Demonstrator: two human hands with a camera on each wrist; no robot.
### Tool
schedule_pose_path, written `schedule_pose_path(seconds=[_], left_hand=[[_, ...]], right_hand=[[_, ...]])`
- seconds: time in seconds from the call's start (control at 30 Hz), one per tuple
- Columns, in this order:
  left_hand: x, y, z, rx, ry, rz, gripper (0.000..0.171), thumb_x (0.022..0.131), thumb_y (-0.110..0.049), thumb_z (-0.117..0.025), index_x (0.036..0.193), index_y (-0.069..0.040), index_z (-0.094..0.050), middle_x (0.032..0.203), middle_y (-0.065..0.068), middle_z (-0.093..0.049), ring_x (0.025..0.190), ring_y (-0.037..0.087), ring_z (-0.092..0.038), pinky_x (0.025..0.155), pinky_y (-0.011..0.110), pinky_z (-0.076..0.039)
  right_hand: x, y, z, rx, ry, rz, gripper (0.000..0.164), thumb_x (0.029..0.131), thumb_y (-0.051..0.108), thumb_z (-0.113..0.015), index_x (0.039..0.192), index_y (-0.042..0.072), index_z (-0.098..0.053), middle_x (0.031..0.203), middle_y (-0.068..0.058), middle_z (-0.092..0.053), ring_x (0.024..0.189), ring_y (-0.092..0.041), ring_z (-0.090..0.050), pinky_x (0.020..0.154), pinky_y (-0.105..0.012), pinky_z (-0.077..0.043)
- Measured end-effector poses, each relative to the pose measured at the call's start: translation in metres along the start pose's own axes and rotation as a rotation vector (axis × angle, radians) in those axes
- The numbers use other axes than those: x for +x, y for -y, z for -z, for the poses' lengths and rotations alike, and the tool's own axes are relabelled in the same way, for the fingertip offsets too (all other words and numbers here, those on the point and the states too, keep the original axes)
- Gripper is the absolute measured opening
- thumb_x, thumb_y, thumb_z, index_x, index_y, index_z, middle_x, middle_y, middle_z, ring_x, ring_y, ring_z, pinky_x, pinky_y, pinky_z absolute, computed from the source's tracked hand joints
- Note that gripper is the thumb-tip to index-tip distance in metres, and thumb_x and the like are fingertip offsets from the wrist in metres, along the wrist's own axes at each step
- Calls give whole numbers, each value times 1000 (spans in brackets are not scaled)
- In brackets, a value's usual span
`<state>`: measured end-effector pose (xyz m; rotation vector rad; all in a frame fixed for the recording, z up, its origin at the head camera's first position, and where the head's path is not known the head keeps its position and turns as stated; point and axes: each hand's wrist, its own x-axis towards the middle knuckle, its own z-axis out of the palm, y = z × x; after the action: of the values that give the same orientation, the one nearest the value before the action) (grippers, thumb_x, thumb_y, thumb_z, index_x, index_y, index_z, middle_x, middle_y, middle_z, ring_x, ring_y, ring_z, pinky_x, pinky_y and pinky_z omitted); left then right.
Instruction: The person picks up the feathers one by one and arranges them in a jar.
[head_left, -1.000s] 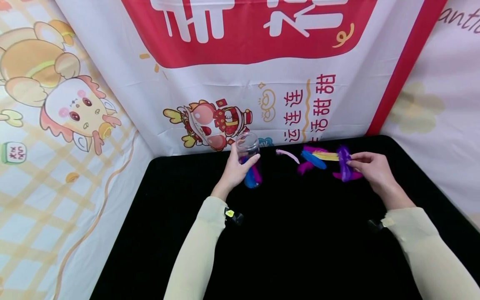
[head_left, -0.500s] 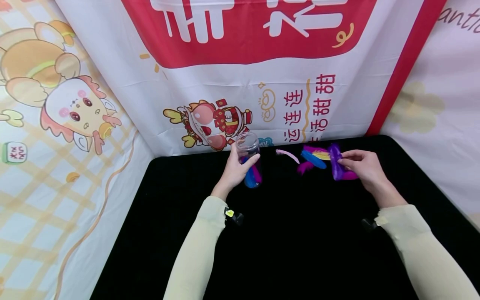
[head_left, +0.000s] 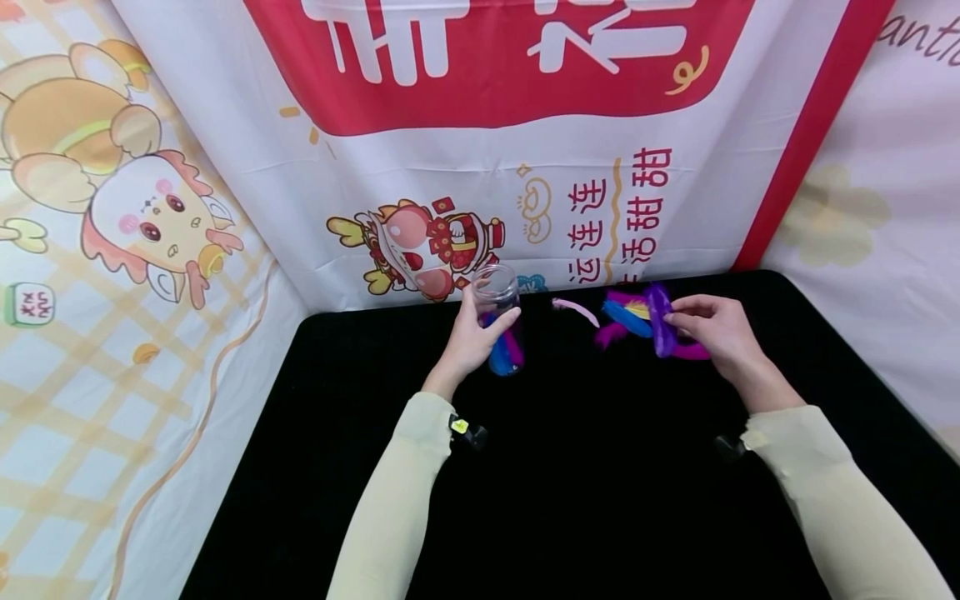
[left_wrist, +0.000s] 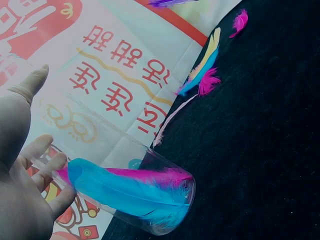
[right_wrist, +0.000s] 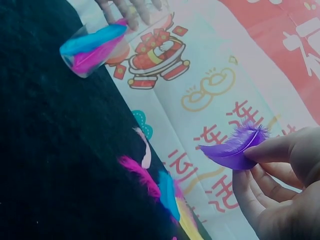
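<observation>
My left hand [head_left: 468, 342] grips a clear, open-topped jar [left_wrist: 172, 172] near the table's back edge. Inside the jar lie a blue feather [left_wrist: 125, 192] and a magenta feather [left_wrist: 150, 176]. Between thumb and fingers, my right hand [head_left: 716, 333] pinches a purple feather [right_wrist: 235, 150], held above the table. Below and beside it is a loose group of feathers: a blue feather [head_left: 626, 319], a yellow feather [left_wrist: 207, 55], a magenta feather [right_wrist: 140, 175] and another magenta one partly behind my right hand. A pale pink feather [head_left: 576, 310] lies between the group and the jar.
The table has a black cloth [head_left: 570, 475]. A printed white and red curtain [head_left: 465, 183] hangs right behind its back edge, and a patterned sheet [head_left: 112, 333] hangs at the left.
My right hand has moved left with the purple feather, which now overlaps the yellow feather in the head view. My left hand and the jar have stayed in place.
</observation>
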<state>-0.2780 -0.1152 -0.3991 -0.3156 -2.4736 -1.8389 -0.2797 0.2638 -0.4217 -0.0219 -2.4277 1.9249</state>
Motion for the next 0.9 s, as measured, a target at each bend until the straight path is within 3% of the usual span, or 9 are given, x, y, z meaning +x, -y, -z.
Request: schedule_pose_path(seconds=[0.27, 0.47, 0.67, 0.9], left_hand=[[15, 33, -3, -13, -26, -25, 74, 96, -38, -74, 153, -21, -29, 142, 11, -51, 131, 27, -53, 115, 44, -40], [17, 38, -3, -10, -35, -48, 75, 94, -43, -74, 151, -22, -30, 140, 9, -52, 129, 26, -54, 115, 49, -39], [17, 39, -3, -5, -23, -61, 80, 95, -41, -73, 154, -13, -27, 141, 11, -51, 130, 28, -52, 117, 53, -35], [16, 37, -2, -7, -20, -56, 78, 96, -41, -73, 154, -14, -27, 142, 11, -50, 131, 28, -51, 117, 52, -35]], right_hand=[[1, 6, -7, 61, 33, -6, 34, 95, 5, -71, 121, -14, -61, 83, 14, -71, 76, -2, -68, 70, -20, -58], [3, 10, -13, 97, 39, 3, 30, 95, 4, -71, 118, -12, -64, 86, 11, -73, 79, -3, -69, 74, -22, -59], [2, 14, -19, 127, 46, -16, 22, 95, 7, -73, 113, -5, -68, 89, 8, -73, 81, -3, -69, 76, -22, -59], [2, 19, -23, 105, 53, -37, 28, 95, 12, -74, 116, -5, -66, 89, 13, -72, 81, -3, -69, 74, -20, -57]])
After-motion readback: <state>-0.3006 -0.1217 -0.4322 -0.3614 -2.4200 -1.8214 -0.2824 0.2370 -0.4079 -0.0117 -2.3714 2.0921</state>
